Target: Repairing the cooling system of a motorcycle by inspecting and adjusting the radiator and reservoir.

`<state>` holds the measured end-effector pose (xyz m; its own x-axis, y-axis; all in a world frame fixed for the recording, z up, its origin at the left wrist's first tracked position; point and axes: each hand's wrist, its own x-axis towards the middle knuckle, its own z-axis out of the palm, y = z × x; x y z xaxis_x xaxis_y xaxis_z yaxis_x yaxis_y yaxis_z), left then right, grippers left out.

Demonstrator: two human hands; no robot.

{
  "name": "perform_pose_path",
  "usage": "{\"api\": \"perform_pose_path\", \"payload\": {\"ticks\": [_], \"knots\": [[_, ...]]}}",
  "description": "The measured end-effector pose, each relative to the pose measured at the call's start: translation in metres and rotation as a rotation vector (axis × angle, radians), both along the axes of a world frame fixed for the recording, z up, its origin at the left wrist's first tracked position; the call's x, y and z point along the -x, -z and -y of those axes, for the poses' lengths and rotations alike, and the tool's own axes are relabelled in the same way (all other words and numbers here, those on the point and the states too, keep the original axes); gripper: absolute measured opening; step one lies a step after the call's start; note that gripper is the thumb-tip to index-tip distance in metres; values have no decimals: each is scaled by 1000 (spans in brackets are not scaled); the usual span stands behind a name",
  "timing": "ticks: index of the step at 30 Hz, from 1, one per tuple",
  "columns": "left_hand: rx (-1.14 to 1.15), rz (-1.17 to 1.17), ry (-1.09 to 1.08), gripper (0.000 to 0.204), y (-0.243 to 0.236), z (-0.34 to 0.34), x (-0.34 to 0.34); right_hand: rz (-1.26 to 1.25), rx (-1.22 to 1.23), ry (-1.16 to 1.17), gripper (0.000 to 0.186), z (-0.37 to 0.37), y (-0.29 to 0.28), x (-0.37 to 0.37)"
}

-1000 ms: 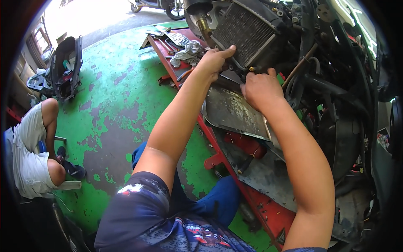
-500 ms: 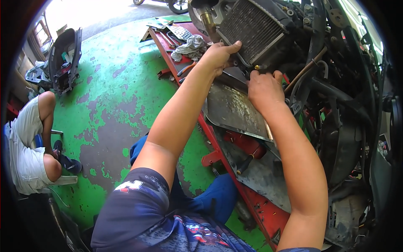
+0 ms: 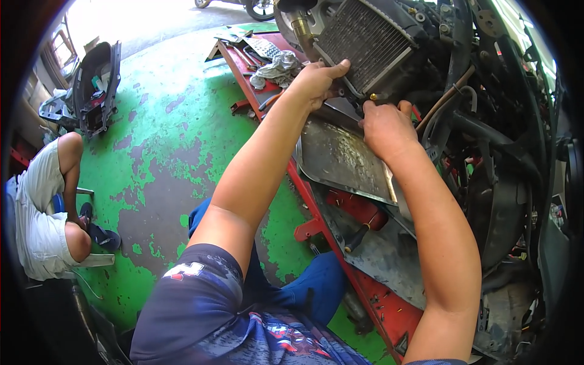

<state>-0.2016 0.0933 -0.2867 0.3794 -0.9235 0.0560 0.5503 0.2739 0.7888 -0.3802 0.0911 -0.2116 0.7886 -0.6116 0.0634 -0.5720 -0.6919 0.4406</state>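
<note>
A black finned radiator (image 3: 365, 45) hangs on the front of a partly stripped motorbike. My left hand (image 3: 317, 84) grips its lower left corner, thumb on the front and fingers curled behind. Just under a small brass fitting (image 3: 373, 97) at the radiator's lower edge is my right hand (image 3: 390, 126), its fingers bent and closed. What those fingertips hold, if anything, is hidden behind the hand. Beneath both hands lies a shallow, stained metal tray (image 3: 340, 159).
A red lift platform (image 3: 310, 210) carries a screwdriver (image 3: 358, 236), a crumpled rag (image 3: 278, 68) and scattered small screws. Dark frame tubes (image 3: 486, 131) and hoses crowd the right. At left, a person in pale shorts (image 3: 42, 213) sits near a black plastic bin-shaped part (image 3: 97, 91).
My right hand has shifted slightly right and down, away from the spot beneath the brass fitting. My left hand stays on the radiator corner.
</note>
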Motion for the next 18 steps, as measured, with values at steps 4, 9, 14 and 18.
{"api": "perform_pose_path", "payload": {"ticks": [4,9,14,18], "knots": [[-6,4,8,63,-1,1,3,-5,140,-54,15,-1,9,5],[-32,-9,8,51,-2,1,4,-9,223,-37,13,-4,17,-1],[10,-2,-5,57,1,4,5,-46,119,3,15,-3,5,-4],[20,-3,6,59,1,2,2,-51,12,20,19,0,-1,-5]]}}
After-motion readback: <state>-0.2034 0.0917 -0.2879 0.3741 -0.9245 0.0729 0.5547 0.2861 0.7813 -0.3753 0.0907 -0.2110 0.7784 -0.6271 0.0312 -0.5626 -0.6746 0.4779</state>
